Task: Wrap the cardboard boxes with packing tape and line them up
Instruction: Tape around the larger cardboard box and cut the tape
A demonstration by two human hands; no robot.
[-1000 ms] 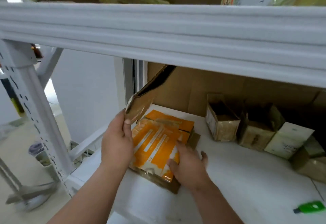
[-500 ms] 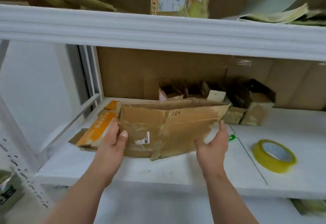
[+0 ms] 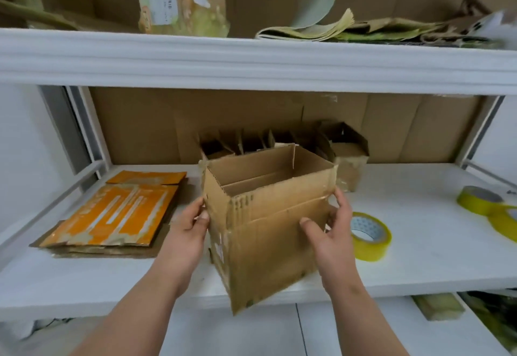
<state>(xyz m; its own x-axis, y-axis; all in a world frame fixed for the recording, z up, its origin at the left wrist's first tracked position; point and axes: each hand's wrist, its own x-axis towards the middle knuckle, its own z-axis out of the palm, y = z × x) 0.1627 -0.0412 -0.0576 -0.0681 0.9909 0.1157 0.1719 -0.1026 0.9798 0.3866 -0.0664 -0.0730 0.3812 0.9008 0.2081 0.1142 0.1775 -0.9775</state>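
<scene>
I hold a worn brown cardboard box (image 3: pixel 268 232) above the front edge of the white shelf (image 3: pixel 84 283), opened into a square tube with its top open. My left hand (image 3: pixel 187 232) grips its left side, thumb on the near corner. My right hand (image 3: pixel 330 232) grips its right side, thumb on the front face and fingers round the right edge. A roll of yellowish packing tape (image 3: pixel 368 236) lies flat on the shelf just right of my right hand. Two more tape rolls (image 3: pixel 486 204) lie at the far right.
A stack of flattened orange-printed cardboard (image 3: pixel 117 215) lies on the shelf's left part. Several small open boxes (image 3: pixel 347 159) stand along the back against a cardboard wall. The upper shelf beam (image 3: pixel 251 61) hangs close overhead, loaded with cardboard and paper.
The flat cardboard sheet that I lifted off the orange stack has been spread open into a box shape. My view has swung right, bringing the tape rolls into sight.
</scene>
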